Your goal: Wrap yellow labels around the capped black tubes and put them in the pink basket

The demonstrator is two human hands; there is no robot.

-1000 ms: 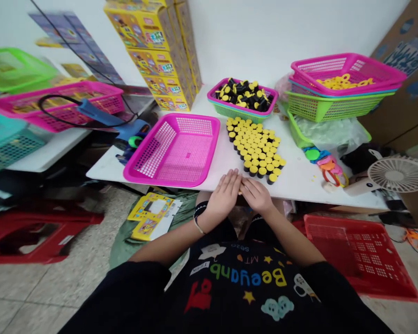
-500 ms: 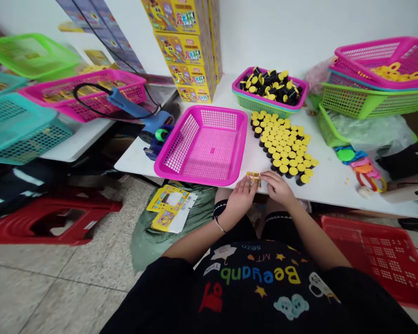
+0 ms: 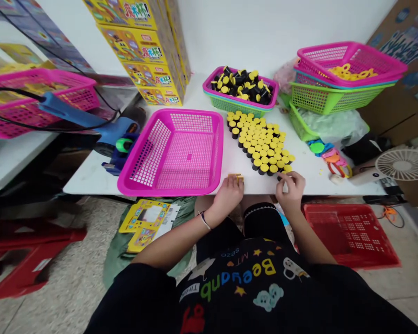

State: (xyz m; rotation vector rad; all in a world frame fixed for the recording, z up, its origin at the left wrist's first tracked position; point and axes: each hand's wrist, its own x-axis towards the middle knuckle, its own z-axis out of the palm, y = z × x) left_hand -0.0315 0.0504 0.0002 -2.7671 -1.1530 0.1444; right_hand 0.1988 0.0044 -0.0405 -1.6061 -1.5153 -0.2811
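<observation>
My left hand (image 3: 229,192) is at the table's front edge, its fingers closed on a small yellow printed card or carton (image 3: 236,176), mostly hidden by the fingers. To its right, my right hand (image 3: 291,189) pinches a small black cylinder (image 3: 280,177) at the near corner of a group; the fingers cover most of it. The group is made of several upright black cylinders with yellow caps (image 3: 261,141), packed close together. Left of them stands a pink basket (image 3: 218,153) with nothing inside.
More capped cylinders fill a basket (image 3: 206,88) at the back. Yellow boxes (image 3: 146,69) are stacked by the wall. A blue tool with a cable (image 3: 73,116) lies left. Stacked baskets (image 3: 334,99) and a fan (image 3: 402,162) stand right. A flattened yellow carton (image 3: 142,239) lies below the table.
My right hand has left the yellow printed piece and moved right to the nearest black cylinder. My left hand keeps the piece. The view has turned to the right.
</observation>
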